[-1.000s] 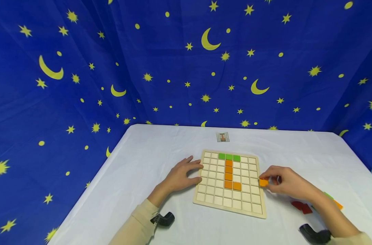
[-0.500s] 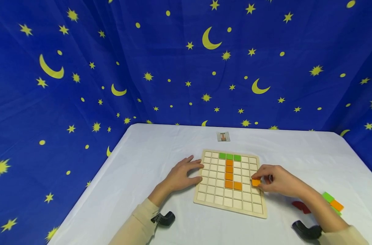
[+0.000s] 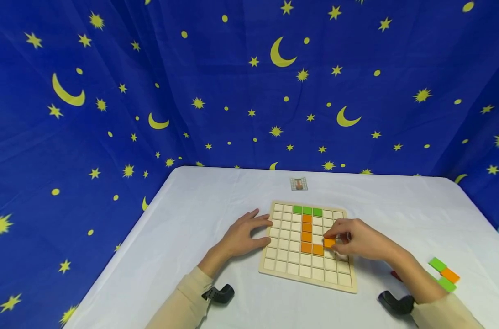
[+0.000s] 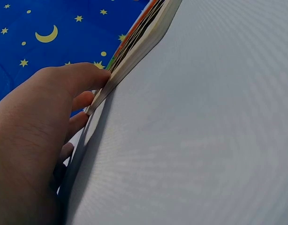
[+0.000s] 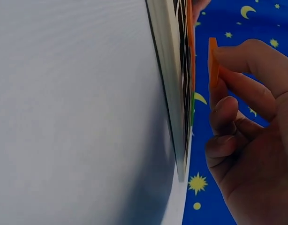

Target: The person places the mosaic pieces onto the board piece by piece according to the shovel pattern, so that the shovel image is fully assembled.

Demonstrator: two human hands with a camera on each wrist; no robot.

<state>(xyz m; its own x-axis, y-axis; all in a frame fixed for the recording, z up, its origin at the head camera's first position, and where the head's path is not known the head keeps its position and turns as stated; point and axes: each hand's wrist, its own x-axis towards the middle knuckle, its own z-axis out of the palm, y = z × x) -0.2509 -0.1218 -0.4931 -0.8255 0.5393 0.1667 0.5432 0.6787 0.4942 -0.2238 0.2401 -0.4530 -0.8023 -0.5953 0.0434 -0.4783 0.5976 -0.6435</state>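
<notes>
A square wooden grid board point(image 3: 288, 272) lies on the white table. Three green tiles point(image 3: 307, 210) sit in its top row, and a column of orange tiles point(image 3: 307, 227) runs down below them, with one more orange tile beside the column's foot. My left hand point(image 3: 243, 235) rests at the board's left edge; its thumb and fingertips touch the rim, as the left wrist view also shows. Between thumb and forefinger my right hand point(image 3: 358, 240) pinches a loose orange tile point(image 5: 213, 62), held just above the board, right of the placed orange tiles.
Loose green and orange tiles point(image 3: 450, 275) lie on the table at the right, near a red piece point(image 3: 396, 275) partly hidden by the right forearm. Behind the board lies a small pattern card point(image 3: 299, 184). A blue curtain point(image 3: 233, 68) with stars and moons surrounds the table.
My right hand has moved left with the orange tile, from the board's right edge to over its grid. More of the loose tiles at the right now shows. The left hand stays put.
</notes>
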